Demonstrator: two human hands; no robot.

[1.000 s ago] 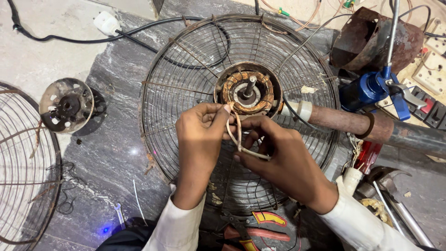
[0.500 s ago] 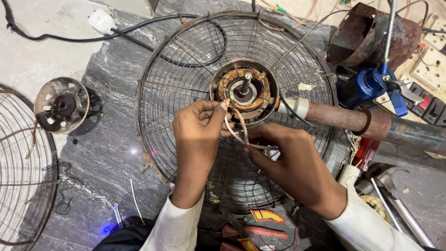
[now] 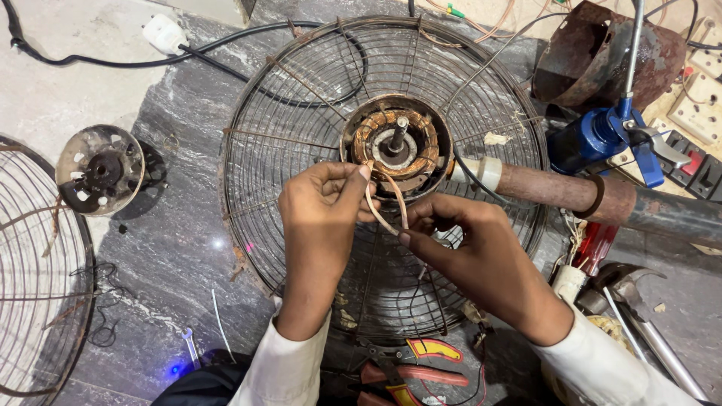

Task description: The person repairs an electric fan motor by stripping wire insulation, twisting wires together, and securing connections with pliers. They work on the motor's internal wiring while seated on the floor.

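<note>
While a big round wire fan guard [image 3: 301, 150] fills the middle of the frame on a grey stone slab [image 3: 173, 248], the work in hand looks like sorting the leads of the fan motor [image 3: 395, 143] at its hub. A rusty pipe [image 3: 556, 188] runs off to the right edge, a second wire guard [image 3: 30, 286] shows at the left edge, and a round motor cover [image 3: 99, 169] lies in the upper left beside it. Red-handled pliers [image 3: 414, 372] lie at the bottom centre.

Both hands meet just below the motor, centre frame. The left hand [image 3: 320, 218] is pinched closed on the upper part of a pale wire [image 3: 372, 207] that comes out of the motor's lower edge. The right hand [image 3: 470, 248] is also closed, its thumb and forefinger nipping the same wire lower down, so the wire loops between the two hands and touches both.

By my judgement, the next move calls for a steady pinch and a gentle pull, since the wire stays fixed to the windings.
</note>
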